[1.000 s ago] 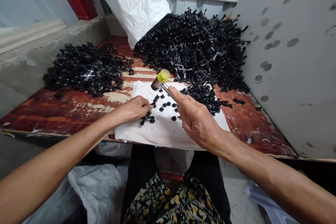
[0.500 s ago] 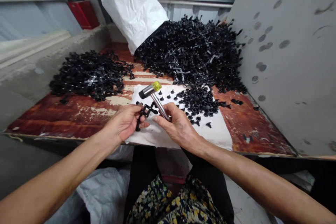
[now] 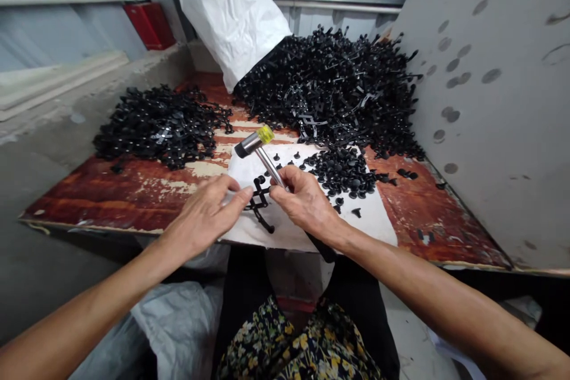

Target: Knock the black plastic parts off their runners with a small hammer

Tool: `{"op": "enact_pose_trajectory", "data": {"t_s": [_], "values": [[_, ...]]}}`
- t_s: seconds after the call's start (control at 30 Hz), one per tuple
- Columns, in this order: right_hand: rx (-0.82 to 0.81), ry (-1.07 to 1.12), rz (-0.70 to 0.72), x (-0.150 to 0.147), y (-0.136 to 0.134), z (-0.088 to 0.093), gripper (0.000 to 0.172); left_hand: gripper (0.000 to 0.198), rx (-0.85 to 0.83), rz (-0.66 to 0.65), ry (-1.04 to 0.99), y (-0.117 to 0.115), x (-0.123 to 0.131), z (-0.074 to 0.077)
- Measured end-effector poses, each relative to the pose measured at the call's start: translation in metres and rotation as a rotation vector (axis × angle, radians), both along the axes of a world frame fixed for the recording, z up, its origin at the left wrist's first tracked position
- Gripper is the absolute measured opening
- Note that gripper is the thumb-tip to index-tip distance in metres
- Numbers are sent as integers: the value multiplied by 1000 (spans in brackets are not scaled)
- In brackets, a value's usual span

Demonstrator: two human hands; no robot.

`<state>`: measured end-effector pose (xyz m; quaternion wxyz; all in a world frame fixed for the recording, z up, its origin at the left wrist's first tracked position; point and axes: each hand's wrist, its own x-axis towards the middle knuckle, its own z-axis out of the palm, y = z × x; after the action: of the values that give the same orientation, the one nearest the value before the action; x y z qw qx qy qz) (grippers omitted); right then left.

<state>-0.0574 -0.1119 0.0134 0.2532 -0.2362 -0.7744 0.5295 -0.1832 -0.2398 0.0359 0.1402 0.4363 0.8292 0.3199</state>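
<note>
one hammer, steel head with a yellow tip. one black frame of crossed bars, sitting between the two hands over the near part of one white cloth. three heaps of black bits: a flat heap on the left of the board, a large heap at the back right, spilling out from under one white sack, and a small heap of round caps on the cloth, just right of the hammer. a scatter of loose caps around that small heap, too small to count for sure. one worn red board under all of it, one grey panel standing along its right side, one red box at the back left.

two bare hands, both the person's own. left hand: palm down, fingers long and only a little bent, thumb and fingertips pinching the left side of the frame. right hand: curled shut round the lower handle of the hammer, thumb and forefinger also touching the frame's upper right. hammer slanting up and to the left out of that grip, head over the far part of the cloth, apart from the caps. fingertips of the two hands nearly meeting across the frame. frame lifted off the cloth or resting on it: cannot tell.
</note>
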Motion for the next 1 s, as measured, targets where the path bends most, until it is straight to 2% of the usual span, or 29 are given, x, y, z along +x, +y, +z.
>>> {"op": "enact_pose_trajectory", "data": {"t_s": [0.1, 0.2, 0.3, 0.43, 0.6, 0.8, 1.0], "values": [[34, -12, 24, -1, 1, 1, 3, 41, -166, -165, -124, 14, -2, 0], [50, -24, 29, 6, 8, 4, 6, 42, -149, -188, -258, 24, -6, -3], [20, -37, -10, 24, 14, 8, 12, 42, -129, -157, -331, 29, -9, -5], [-62, -54, -54, 55, 14, 10, 16, 40, -182, -89, -429, 38, -6, -2], [-186, -44, -73, 86, 5, -2, 18, 35, -165, -10, -584, 48, 4, -4], [-259, -69, -75, 95, 3, -18, 19, 34, -145, 33, -687, 51, 8, -10], [-295, -63, -69, 93, 6, -21, 18, 36, -171, 76, -720, 56, 10, -7]]}}
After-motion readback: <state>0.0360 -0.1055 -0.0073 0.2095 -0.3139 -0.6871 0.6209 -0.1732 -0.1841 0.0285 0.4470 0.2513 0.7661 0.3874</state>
